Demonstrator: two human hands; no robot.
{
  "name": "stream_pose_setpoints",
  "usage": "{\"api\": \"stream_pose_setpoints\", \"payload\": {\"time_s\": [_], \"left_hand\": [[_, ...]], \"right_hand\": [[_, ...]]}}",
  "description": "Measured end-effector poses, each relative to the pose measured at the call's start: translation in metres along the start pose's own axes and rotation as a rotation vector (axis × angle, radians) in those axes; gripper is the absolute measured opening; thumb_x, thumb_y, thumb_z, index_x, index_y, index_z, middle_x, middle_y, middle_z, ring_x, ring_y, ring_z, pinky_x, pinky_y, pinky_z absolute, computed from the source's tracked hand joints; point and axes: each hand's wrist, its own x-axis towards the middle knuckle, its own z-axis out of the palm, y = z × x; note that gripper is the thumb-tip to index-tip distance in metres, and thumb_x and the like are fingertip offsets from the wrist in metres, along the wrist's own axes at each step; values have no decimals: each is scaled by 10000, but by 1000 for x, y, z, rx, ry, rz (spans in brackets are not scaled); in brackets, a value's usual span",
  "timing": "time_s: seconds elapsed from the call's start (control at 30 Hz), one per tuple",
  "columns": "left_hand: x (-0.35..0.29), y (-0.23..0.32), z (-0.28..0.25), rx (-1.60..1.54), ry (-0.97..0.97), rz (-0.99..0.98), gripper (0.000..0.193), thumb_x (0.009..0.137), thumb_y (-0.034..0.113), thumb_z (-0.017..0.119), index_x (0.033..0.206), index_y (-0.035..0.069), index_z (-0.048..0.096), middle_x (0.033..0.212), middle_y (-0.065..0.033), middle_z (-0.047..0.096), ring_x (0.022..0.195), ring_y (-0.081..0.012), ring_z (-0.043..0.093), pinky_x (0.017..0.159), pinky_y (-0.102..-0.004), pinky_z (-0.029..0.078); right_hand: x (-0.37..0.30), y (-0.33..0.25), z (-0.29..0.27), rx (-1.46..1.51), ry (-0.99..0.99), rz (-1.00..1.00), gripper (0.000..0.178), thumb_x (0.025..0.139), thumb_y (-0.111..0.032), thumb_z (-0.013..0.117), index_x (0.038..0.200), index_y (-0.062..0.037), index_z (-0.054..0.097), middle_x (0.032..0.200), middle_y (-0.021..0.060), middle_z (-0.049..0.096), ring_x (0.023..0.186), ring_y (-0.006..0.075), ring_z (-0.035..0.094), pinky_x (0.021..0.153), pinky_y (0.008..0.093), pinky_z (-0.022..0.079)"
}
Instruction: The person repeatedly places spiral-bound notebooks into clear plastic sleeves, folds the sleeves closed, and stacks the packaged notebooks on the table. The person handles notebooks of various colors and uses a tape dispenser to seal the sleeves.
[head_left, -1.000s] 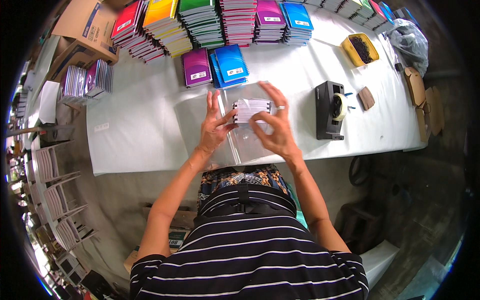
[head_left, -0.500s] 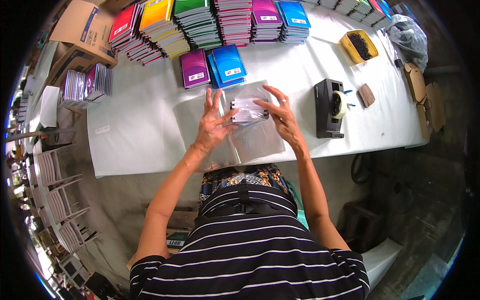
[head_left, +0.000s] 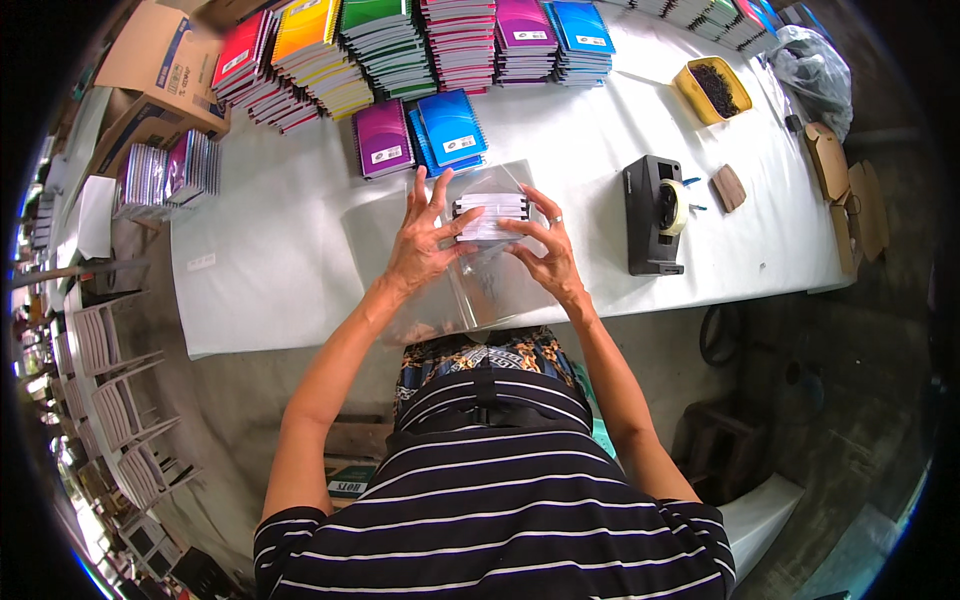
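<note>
A small stack of spiral notebooks [head_left: 490, 212] with white page edges and dark binding ends is on the table in front of me, with clear plastic film folded around it. My left hand [head_left: 422, 245] grips its left side, thumb and index finger pressing the edge while the other fingers reach away. On the opposite side my right hand [head_left: 548, 255] holds the stack, its index finger across the front and its thumb low by the plastic. Loose clear plastic sheets [head_left: 480, 295] lie flat beneath, running to the table's near edge.
Just beyond are a purple notebook [head_left: 382, 140] and blue notebooks [head_left: 450, 128]. Taller coloured notebook stacks [head_left: 458, 45] line the back. To the right stand a black tape dispenser [head_left: 652, 220], a wooden block [head_left: 729, 188] and a yellow tub [head_left: 712, 90] of dark bits. Cardboard boxes [head_left: 150, 75] sit left.
My right hand has moved left and curled in closer against the stack. The plastic over the page edges is pulled smoother, and the right-hand part of the sheet has folded inward.
</note>
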Motion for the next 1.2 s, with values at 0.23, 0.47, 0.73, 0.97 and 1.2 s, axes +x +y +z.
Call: {"api": "stream_pose_setpoints", "payload": {"time_s": [0.23, 0.47, 0.73, 0.97, 1.2], "left_hand": [[19, 10, -27, 230, -104, 97, 339, 790, 492, 687, 1109, 382, 717, 1572, 5, 293, 1481, -367, 53, 1190, -538, 117], [41, 3, -37, 184, -156, 196, 280, 765, 485, 706, 1010, 359, 758, 1532, 85, 364, 1486, -326, 82, 1182, -529, 165], [49, -1, -34, 147, -200, 217, 375, 697, 489, 731, 1053, 370, 742, 1531, 48, 371, 1475, -321, 151, 1166, -513, 240], [13, -11, -37, -223, -87, 47, 568, 564, 330, 837, 1117, 359, 712, 1547, -21, 341, 1485, -299, 111, 1193, -483, 225], [15, -14, -17, -57, -119, 127, 559, 584, 387, 839, 1126, 383, 703, 1562, 2, 311, 1486, -290, 105, 1198, -482, 200]], "right_hand": [[5, -6, 2, 99, 21, 43, 275, 752, -110, 797, 1017, -122, 726, 1425, 154, 425, 1293, 311, 454, 1052, 439, 408], [15, -17, -2, 107, 17, 208, 220, 774, -181, 799, 941, -58, 726, 1279, 165, 545, 1146, 270, 560, 895, 369, 492], [60, -35, -23, -25, -97, -37, 253, 925, -184, 595, 1150, -127, 696, 1256, 59, 618, 1182, 228, 550, 1090, 484, 281], [36, -34, -64, 242, -8, 93, 277, 765, -199, 773, 1036, -148, 744, 1366, 68, 546, 1313, 258, 456, 1122, 458, 333], [-2, -1, -12, 167, -42, 132, 475, 644, -294, 848, 1100, -239, 727, 1473, 58, 415, 1381, 281, 357, 1119, 520, 321]]}}
